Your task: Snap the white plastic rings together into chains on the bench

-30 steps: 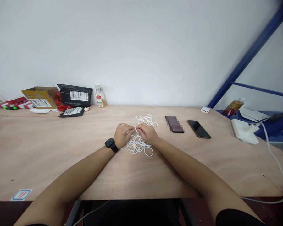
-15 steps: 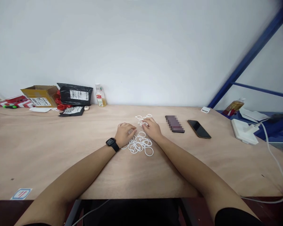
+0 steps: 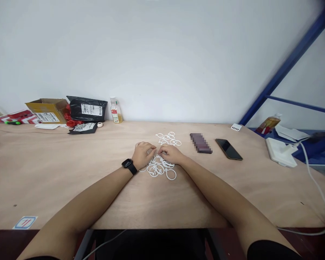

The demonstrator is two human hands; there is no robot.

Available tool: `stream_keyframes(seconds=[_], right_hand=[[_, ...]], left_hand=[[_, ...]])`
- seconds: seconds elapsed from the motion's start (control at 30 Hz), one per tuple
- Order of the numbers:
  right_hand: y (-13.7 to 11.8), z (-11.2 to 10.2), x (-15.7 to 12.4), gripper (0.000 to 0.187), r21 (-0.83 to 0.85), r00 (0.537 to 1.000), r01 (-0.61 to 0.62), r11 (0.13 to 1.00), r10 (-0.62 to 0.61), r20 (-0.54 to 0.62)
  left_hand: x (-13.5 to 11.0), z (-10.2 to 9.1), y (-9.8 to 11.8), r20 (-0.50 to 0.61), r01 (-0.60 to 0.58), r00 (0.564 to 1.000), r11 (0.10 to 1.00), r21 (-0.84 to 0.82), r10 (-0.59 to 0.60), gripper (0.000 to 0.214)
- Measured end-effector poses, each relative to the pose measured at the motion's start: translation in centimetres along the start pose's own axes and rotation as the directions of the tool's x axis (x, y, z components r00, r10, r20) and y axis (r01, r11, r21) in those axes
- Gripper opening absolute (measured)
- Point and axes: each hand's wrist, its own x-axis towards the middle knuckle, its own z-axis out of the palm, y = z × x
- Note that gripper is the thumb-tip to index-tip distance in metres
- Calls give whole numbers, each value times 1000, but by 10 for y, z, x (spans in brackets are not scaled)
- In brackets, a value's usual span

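Observation:
Several white plastic rings with small eyelets, which look like curtain rings, lie in a loose pile (image 3: 171, 174) between my forearms. A smaller group of the same rings (image 3: 176, 143) lies farther back. My left hand (image 3: 143, 154) rests at the left edge of the near pile, its fingers curled in a pinch. A bit of white ring shows behind its knuckles and by its fingertips. Over the upper right of that pile is my right hand (image 3: 172, 154), fingers bent and drawn together, fingertips close to the left hand's. What its fingertips hold, if anything, is hidden.
Two phones lie to the right, a pixelated one (image 3: 200, 143) and a dark one (image 3: 229, 149). Beyond them is a white power strip (image 3: 280, 151) with a cable. A cardboard box (image 3: 50, 108), black parcel (image 3: 88, 109) and bottle (image 3: 116, 110) stand along the wall.
My right hand has drawn back from the far group to the near pile, beside my left hand. A ring at the far group's right side is now uncovered. The left hand has barely moved.

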Motion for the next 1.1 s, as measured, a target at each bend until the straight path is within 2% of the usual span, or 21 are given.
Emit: stream_keyframes(seconds=[0.2, 0.4, 0.47, 0.77, 1.1], right_hand=[[1, 2, 1, 17, 47, 997, -11, 999, 14, -79], [-7, -1, 1, 17, 81, 959, 70, 994, -45, -281], [-12, -2, 1, 17, 85, 948, 90, 992, -60, -312], [-19, -4, 0, 14, 72, 941, 136, 988, -106, -322], [-24, -3, 2, 15, -10, 924, 187, 982, -179, -339]], left_hand=[[-1, 2, 0, 50, 25, 998, 1000, 15, -25, 17], [-1, 4, -1, 69, 41, 997, 999, 13, -42, 16], [-1, 4, -1, 57, 33, 998, 999, 2, -33, 16], [0, 0, -1, -10, -43, 999, 999, -27, 43, 15], [0, -3, -1, -34, -61, 998, 998, -29, 60, 19]])
